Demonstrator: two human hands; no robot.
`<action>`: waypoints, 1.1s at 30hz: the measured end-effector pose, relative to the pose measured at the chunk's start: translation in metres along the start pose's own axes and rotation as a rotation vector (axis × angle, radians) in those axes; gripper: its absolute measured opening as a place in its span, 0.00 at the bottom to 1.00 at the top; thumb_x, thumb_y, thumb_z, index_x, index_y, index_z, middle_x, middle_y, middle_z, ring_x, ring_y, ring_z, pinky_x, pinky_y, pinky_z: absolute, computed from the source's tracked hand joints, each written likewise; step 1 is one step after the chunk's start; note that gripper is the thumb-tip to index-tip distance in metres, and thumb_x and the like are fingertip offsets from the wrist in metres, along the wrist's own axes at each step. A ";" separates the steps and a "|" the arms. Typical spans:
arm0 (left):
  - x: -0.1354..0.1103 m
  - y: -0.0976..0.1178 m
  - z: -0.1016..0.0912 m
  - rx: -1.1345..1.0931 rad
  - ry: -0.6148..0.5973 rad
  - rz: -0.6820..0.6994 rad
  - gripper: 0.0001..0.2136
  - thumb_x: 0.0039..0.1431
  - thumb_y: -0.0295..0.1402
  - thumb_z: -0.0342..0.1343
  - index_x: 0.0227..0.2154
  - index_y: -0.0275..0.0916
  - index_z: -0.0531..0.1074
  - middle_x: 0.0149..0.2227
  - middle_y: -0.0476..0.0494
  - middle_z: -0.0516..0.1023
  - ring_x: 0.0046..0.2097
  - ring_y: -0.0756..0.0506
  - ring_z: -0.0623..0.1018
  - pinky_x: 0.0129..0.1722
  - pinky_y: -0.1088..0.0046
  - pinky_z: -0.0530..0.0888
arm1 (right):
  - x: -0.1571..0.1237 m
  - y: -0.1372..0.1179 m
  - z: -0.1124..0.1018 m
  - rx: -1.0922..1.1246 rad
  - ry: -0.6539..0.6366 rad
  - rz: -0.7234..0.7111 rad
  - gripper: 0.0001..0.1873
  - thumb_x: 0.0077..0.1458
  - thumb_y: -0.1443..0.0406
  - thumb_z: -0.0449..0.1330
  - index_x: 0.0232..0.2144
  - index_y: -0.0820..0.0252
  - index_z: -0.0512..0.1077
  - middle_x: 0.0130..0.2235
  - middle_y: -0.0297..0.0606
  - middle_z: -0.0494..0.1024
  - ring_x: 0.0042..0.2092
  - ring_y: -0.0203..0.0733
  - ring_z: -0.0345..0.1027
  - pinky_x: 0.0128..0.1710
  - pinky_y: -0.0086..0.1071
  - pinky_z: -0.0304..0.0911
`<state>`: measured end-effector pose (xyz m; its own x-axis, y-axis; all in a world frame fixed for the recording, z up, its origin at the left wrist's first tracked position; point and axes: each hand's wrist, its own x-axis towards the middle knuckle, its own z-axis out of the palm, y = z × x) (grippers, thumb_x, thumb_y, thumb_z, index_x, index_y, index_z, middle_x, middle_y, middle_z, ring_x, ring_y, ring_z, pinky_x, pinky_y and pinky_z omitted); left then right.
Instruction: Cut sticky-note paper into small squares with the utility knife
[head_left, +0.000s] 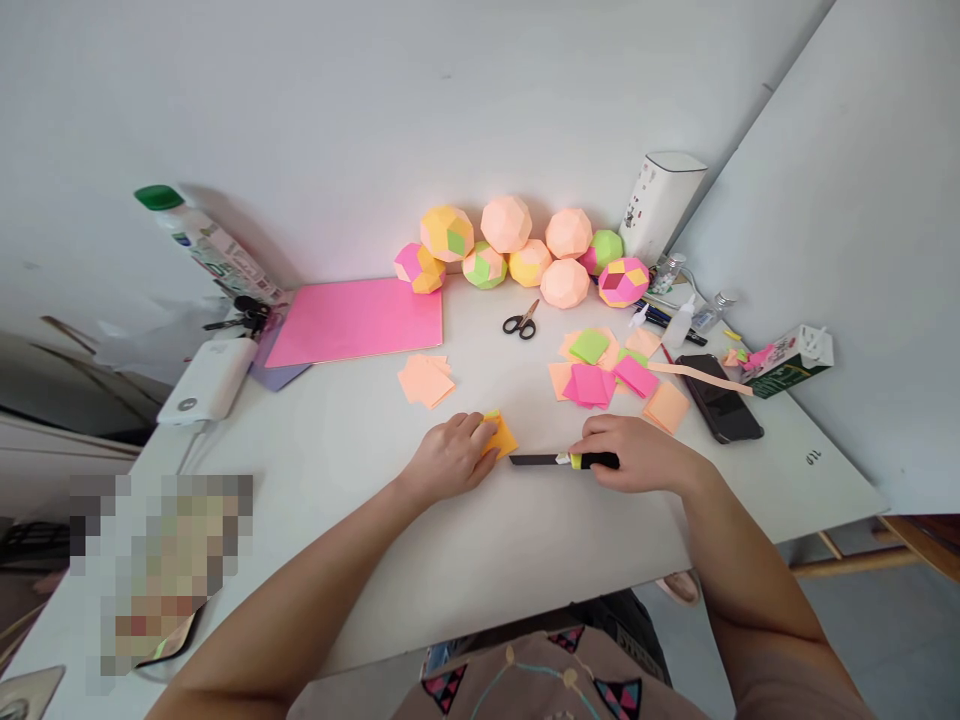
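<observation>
My left hand (455,458) is closed on an orange paper piece (502,436) with a bit of yellow-green showing at its top, held against the table. In my right hand (634,453) is a utility knife (541,460) with a black and yellow handle. Its long dark blade lies almost level, pointing left, the tip just short of the orange paper. Beyond my hands rest black-handled scissors (521,322). A small pile of peach paper pieces (426,381) sits up and left, and pink folded papers (592,385) lie with green and peach ones on the right.
Several paper balls (506,224) line the wall. At the left are a pink board (360,320), a white box-shaped device (210,380) and a green-capped bottle (217,245). A black phone (721,397), a milk carton (791,360) and a small glue bottle (680,322) stand or lie rightward.
</observation>
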<state>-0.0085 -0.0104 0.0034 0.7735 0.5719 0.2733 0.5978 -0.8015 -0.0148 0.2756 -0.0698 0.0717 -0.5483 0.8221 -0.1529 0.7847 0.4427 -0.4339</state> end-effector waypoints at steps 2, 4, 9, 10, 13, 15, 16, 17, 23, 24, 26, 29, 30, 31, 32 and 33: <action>-0.001 0.000 0.000 -0.013 -0.004 0.002 0.11 0.64 0.39 0.44 0.38 0.38 0.65 0.33 0.43 0.72 0.30 0.45 0.70 0.23 0.71 0.63 | 0.000 0.000 0.001 -0.016 0.017 0.004 0.22 0.48 0.73 0.53 0.43 0.55 0.78 0.37 0.38 0.75 0.36 0.40 0.70 0.34 0.31 0.63; -0.001 -0.001 0.000 -0.016 -0.024 -0.005 0.13 0.64 0.44 0.45 0.38 0.38 0.64 0.33 0.42 0.72 0.31 0.45 0.71 0.23 0.72 0.63 | 0.001 0.001 0.001 -0.028 0.034 0.002 0.22 0.49 0.73 0.53 0.43 0.55 0.78 0.37 0.39 0.75 0.36 0.40 0.69 0.33 0.31 0.63; 0.000 -0.001 -0.001 -0.027 -0.050 -0.012 0.14 0.63 0.46 0.47 0.39 0.39 0.64 0.34 0.42 0.72 0.32 0.44 0.71 0.23 0.72 0.63 | 0.000 0.002 0.003 -0.030 0.065 -0.003 0.22 0.49 0.73 0.54 0.45 0.56 0.77 0.37 0.39 0.75 0.36 0.41 0.69 0.33 0.31 0.63; 0.000 -0.001 -0.001 -0.030 -0.050 -0.012 0.13 0.63 0.45 0.47 0.39 0.39 0.64 0.34 0.42 0.72 0.32 0.44 0.71 0.23 0.72 0.63 | 0.000 0.002 0.003 -0.029 0.068 -0.006 0.22 0.49 0.73 0.54 0.45 0.56 0.77 0.37 0.39 0.75 0.36 0.41 0.69 0.33 0.31 0.63; 0.000 -0.001 0.000 -0.036 -0.047 -0.011 0.11 0.64 0.41 0.45 0.38 0.39 0.63 0.34 0.42 0.72 0.31 0.45 0.71 0.23 0.71 0.63 | 0.000 0.003 0.004 -0.028 0.075 -0.013 0.23 0.49 0.73 0.54 0.45 0.54 0.77 0.37 0.39 0.75 0.36 0.41 0.69 0.33 0.31 0.63; 0.000 -0.001 0.001 -0.033 -0.046 -0.013 0.10 0.64 0.40 0.45 0.39 0.39 0.63 0.35 0.42 0.72 0.31 0.45 0.71 0.23 0.72 0.63 | 0.000 0.003 0.004 -0.032 0.077 -0.016 0.23 0.49 0.73 0.54 0.45 0.54 0.77 0.37 0.39 0.75 0.36 0.40 0.69 0.33 0.31 0.63; 0.000 -0.001 0.001 -0.029 -0.047 -0.014 0.09 0.64 0.40 0.45 0.39 0.39 0.63 0.35 0.42 0.72 0.32 0.45 0.71 0.23 0.72 0.63 | 0.000 0.002 0.004 -0.036 0.079 -0.018 0.23 0.49 0.73 0.54 0.45 0.54 0.77 0.37 0.39 0.75 0.36 0.40 0.69 0.33 0.31 0.63; -0.001 -0.001 0.000 -0.025 -0.047 -0.014 0.09 0.64 0.39 0.45 0.38 0.39 0.63 0.35 0.42 0.72 0.32 0.45 0.71 0.23 0.72 0.63 | 0.000 0.002 0.004 -0.039 0.080 -0.021 0.22 0.49 0.73 0.54 0.45 0.54 0.77 0.37 0.39 0.75 0.36 0.40 0.69 0.33 0.31 0.62; 0.000 -0.001 -0.003 -0.032 -0.032 0.003 0.09 0.62 0.39 0.47 0.37 0.39 0.63 0.33 0.43 0.72 0.30 0.45 0.70 0.23 0.71 0.62 | 0.000 0.001 0.003 -0.037 0.084 -0.022 0.22 0.49 0.73 0.53 0.44 0.55 0.77 0.37 0.40 0.75 0.36 0.41 0.69 0.33 0.32 0.63; 0.000 -0.001 -0.004 -0.038 -0.032 0.007 0.09 0.62 0.39 0.47 0.37 0.39 0.63 0.33 0.44 0.72 0.29 0.46 0.70 0.23 0.71 0.62 | -0.001 0.001 0.003 -0.038 0.081 -0.022 0.22 0.49 0.73 0.53 0.44 0.55 0.77 0.37 0.40 0.75 0.35 0.41 0.69 0.33 0.32 0.63; 0.000 -0.001 -0.005 -0.050 -0.035 0.017 0.08 0.61 0.38 0.48 0.37 0.39 0.63 0.32 0.44 0.72 0.29 0.46 0.70 0.23 0.72 0.62 | -0.001 0.001 0.003 -0.040 0.082 -0.026 0.22 0.49 0.72 0.53 0.44 0.55 0.77 0.37 0.40 0.75 0.35 0.40 0.69 0.33 0.32 0.63; 0.001 -0.002 -0.006 -0.060 -0.039 0.024 0.10 0.61 0.41 0.48 0.38 0.39 0.64 0.33 0.43 0.72 0.30 0.46 0.71 0.24 0.72 0.64 | -0.001 0.001 0.003 -0.040 0.100 -0.038 0.22 0.49 0.72 0.53 0.44 0.55 0.77 0.37 0.40 0.75 0.35 0.40 0.69 0.33 0.31 0.63; 0.000 -0.002 -0.005 -0.062 -0.039 0.023 0.11 0.61 0.42 0.48 0.38 0.39 0.64 0.33 0.43 0.72 0.30 0.46 0.71 0.25 0.72 0.64 | -0.001 0.001 0.003 -0.039 0.106 -0.041 0.22 0.49 0.72 0.53 0.45 0.55 0.77 0.37 0.40 0.75 0.35 0.40 0.69 0.33 0.31 0.63; 0.000 -0.002 -0.005 -0.062 -0.040 0.021 0.12 0.62 0.43 0.47 0.39 0.39 0.64 0.34 0.43 0.72 0.30 0.45 0.71 0.25 0.71 0.64 | -0.001 0.001 0.004 -0.039 0.110 -0.043 0.22 0.49 0.72 0.53 0.45 0.55 0.77 0.37 0.40 0.75 0.35 0.40 0.69 0.33 0.31 0.63; 0.000 -0.003 -0.005 -0.063 -0.041 0.019 0.12 0.62 0.43 0.47 0.39 0.39 0.64 0.34 0.42 0.72 0.31 0.45 0.71 0.25 0.71 0.65 | -0.001 0.001 0.004 -0.039 0.112 -0.043 0.23 0.49 0.72 0.53 0.45 0.55 0.77 0.37 0.40 0.75 0.35 0.40 0.69 0.33 0.31 0.63; 0.000 -0.003 -0.004 -0.063 -0.045 0.019 0.12 0.63 0.42 0.47 0.39 0.39 0.63 0.34 0.42 0.72 0.31 0.45 0.71 0.24 0.71 0.65 | -0.001 0.001 0.004 -0.039 0.111 -0.043 0.23 0.49 0.72 0.53 0.45 0.54 0.77 0.37 0.40 0.75 0.35 0.40 0.69 0.33 0.31 0.63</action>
<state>-0.0114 -0.0088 0.0075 0.7940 0.5628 0.2299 0.5698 -0.8208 0.0413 0.2761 -0.0716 0.0680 -0.5478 0.8359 -0.0350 0.7732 0.4899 -0.4027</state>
